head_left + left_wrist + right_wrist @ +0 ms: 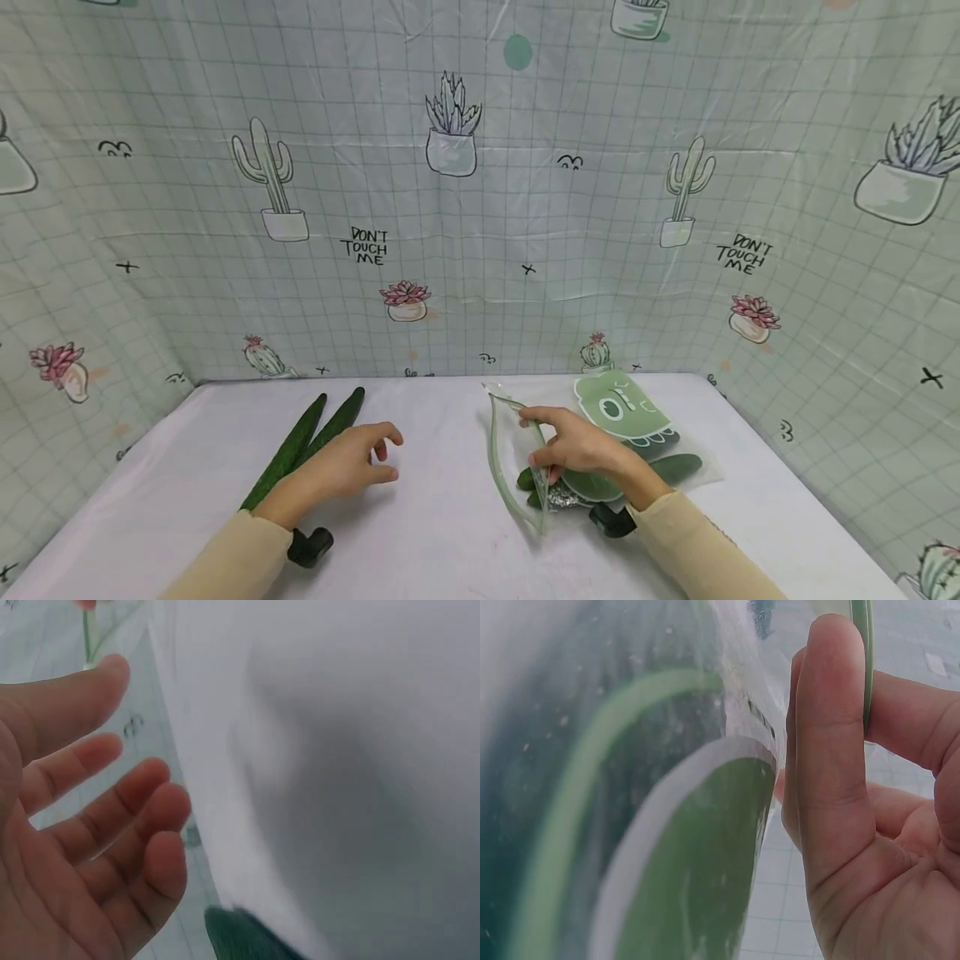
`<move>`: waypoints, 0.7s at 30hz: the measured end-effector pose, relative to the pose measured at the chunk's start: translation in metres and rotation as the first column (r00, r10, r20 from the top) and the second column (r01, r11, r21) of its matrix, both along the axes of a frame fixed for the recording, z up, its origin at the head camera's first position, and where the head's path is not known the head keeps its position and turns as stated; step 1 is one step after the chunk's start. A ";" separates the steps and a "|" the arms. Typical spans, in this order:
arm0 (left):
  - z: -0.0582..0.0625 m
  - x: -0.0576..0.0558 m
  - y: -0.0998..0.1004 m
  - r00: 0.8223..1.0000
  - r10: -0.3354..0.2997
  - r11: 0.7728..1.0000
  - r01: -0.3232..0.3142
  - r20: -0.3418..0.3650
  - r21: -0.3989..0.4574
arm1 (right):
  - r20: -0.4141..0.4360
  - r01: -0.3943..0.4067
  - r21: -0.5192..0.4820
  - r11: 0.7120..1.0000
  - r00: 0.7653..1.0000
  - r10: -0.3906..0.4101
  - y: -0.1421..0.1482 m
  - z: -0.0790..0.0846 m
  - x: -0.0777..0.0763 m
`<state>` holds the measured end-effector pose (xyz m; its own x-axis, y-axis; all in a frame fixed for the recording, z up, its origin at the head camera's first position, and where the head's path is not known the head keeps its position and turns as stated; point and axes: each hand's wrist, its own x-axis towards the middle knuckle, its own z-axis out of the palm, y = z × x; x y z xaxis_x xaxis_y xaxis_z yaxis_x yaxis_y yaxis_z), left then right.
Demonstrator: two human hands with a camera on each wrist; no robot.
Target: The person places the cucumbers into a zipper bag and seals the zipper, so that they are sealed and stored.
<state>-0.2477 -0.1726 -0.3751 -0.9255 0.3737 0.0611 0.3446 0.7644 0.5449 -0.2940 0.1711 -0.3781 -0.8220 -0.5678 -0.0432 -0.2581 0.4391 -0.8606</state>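
Two cucumbers (292, 448) lie at ten o'clock from the nearer left hand (347, 463) (its grip loose, empty), long axes toward one; the right hand (577, 446) pinches the bag (628, 412).

Left arm (228, 558): sleeved, rising from the lower left of the frame
Left hand (345, 467): left of centre, holding nothing; in its wrist view, thumb uppermost, fingers loosely bent, thumb and fingers apart
Right arm (697, 546): sleeved, reaching up and leftward from the lower right
Right hand (577, 442): right of centre, thumb and fingers pinching
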 end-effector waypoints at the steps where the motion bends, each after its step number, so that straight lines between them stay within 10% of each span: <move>1: 0.000 0.001 -0.006 1.000 0.028 1.000 -0.028 -0.007 -0.012 | 0.001 -0.001 0.002 1.000 1.000 0.001 0.000 -0.001 0.000; 9: -0.001 0.010 -0.038 0.982 0.175 0.973 -0.183 -0.074 -0.137 | -0.003 -0.007 0.005 1.000 1.000 0.007 -0.002 -0.002 -0.001; 21: -0.001 0.008 -0.057 0.975 0.194 0.957 -0.212 -0.110 -0.196 | 0.017 0.011 0.000 1.000 1.000 -0.011 -0.001 -0.001 0.001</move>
